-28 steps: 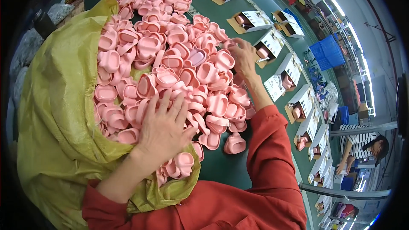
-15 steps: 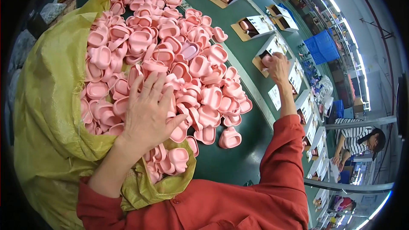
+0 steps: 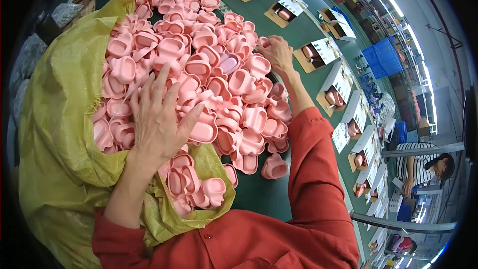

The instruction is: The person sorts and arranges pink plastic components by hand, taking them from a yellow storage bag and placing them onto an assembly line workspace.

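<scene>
A big heap of pink moulded pieces [image 3: 201, 65], each with an oval hollow, spills out of a yellow-green woven sack [image 3: 62, 124] onto the green table. My left hand [image 3: 160, 122] lies flat on the heap near the sack's mouth, its fingers spread and holding nothing. At the heap's far right edge, my right hand [image 3: 280, 56] has its fingers closed round a pink moulded piece [image 3: 264, 43]; they partly hide it. One lilac piece [image 3: 229, 63] sits among the pink ones. A loose pink piece [image 3: 275, 167] lies near the heap's right front.
A row of open cardboard boxes [image 3: 318, 52] with printed white lids and pinkish things inside runs along a green belt to the right. Beyond it stand a blue crate [image 3: 382, 59] and shelves. A person in a striped top [image 3: 416, 169] works at the far right.
My right hand has moved left from an open box to the heap's edge. My left hand has shifted slightly left. The boxes have moved along the belt toward the lower right.
</scene>
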Demonstrator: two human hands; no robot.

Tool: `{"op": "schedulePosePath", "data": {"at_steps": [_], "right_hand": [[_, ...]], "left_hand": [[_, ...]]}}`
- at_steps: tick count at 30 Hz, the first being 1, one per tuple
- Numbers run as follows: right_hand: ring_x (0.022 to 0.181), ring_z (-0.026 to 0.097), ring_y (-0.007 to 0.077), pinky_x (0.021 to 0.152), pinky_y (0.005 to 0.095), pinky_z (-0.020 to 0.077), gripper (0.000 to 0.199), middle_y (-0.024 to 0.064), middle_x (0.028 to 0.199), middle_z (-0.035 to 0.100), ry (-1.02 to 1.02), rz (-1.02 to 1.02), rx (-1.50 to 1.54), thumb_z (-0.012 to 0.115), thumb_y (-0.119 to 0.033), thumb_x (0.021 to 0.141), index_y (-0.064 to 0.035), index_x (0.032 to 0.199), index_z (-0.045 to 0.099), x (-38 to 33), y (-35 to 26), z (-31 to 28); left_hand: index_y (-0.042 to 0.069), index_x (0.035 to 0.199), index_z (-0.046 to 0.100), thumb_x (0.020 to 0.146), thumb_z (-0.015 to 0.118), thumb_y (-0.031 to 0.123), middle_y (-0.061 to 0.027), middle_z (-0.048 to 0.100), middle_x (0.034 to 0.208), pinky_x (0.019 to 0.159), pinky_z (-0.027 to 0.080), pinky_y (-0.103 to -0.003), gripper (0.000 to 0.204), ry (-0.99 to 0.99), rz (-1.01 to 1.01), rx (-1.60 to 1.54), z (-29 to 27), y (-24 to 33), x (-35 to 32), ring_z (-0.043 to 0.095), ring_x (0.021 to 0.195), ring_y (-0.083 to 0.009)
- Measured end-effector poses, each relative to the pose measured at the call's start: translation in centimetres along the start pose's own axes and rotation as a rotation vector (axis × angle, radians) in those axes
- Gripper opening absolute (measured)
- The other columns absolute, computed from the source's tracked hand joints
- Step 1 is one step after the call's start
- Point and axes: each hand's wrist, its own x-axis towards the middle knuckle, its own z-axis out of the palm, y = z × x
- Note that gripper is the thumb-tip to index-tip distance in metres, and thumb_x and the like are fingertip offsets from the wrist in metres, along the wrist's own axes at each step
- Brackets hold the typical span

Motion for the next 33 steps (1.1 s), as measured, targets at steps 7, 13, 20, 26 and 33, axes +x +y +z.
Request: {"op": "schedulePosePath", "data": {"at_steps": [7, 13, 20, 26, 33], "right_hand": [[0.109, 0.064, 0.0328, 0.094, 0.0462, 0.0483, 0.026, 0.0115, 0.119, 0.069, 0.181, 0.057, -0.161, 0.072, -0.036, 0.084, -0.012, 0.092, 0.078, -4.1, 10.8, -7.1], [0.117, 0.055, 0.032, 0.1, 0.0474, 0.0365, 0.018, 0.0086, 0.12, 0.065, 0.187, 0.085, -0.556, 0.072, -0.026, 0.084, -0.0141, 0.097, 0.073, -8.8, 14.5, -10.0], [0.122, 0.054, 0.0328, 0.103, 0.0477, 0.0373, 0.021, 0.011, 0.129, 0.062, 0.229, 0.136, -0.429, 0.073, -0.03, 0.086, -0.0109, 0.095, 0.075, -10.8, 13.9, -11.2], [0.125, 0.055, 0.0361, 0.106, 0.0507, 0.0363, 0.036, 0.0186, 0.134, 0.06, 0.221, 0.5, -0.51, 0.074, -0.039, 0.086, -0.0041, 0.094, 0.076, -13.6, 13.9, -12.2], [0.121, 0.057, 0.0328, 0.102, 0.0437, 0.0434, 0.026, 0.013, 0.125, 0.064, 0.058, -0.084, 0.127, 0.077, -0.012, 0.082, -0.0062, 0.106, 0.069, -18.1, 4.0, -13.3]], "left_hand": [[0.008, 0.136, 0.057, 0.09, 0.066, 0.051, -0.0202, 0.034, 0.157, 0.111, 0.028, -0.059, 0.064, -0.034, 0.004, -0.106, -0.2, -0.7, 1.1, 0.041, 0.135, -0.0414], [0.012, 0.138, 0.057, 0.09, 0.065, 0.052, -0.0216, 0.033, 0.157, 0.111, 0.03, -0.055, 0.063, -0.064, 0.029, -0.106, 0.3, -1.4, 1.3, 0.043, 0.135, -0.0396], [0.014, 0.139, 0.057, 0.092, 0.063, 0.051, -0.0211, 0.034, 0.157, 0.112, 0.029, -0.054, 0.06, -0.071, 0.055, -0.105, 0.2, -1.5, 1.1, 0.043, 0.135, -0.038], [0.014, 0.139, 0.058, 0.093, 0.062, 0.051, -0.0211, 0.034, 0.157, 0.111, 0.029, -0.053, 0.059, -0.073, 0.066, -0.085, 0.0, -1.5, 0.9, 0.043, 0.134, -0.0381], [0.013, 0.139, 0.057, 0.092, 0.061, 0.055, -0.0195, 0.034, 0.158, 0.11, 0.028, -0.059, 0.063, -0.144, 0.099, -0.057, 1.6, -0.9, 1.3, 0.04, 0.135, -0.0435]]}}
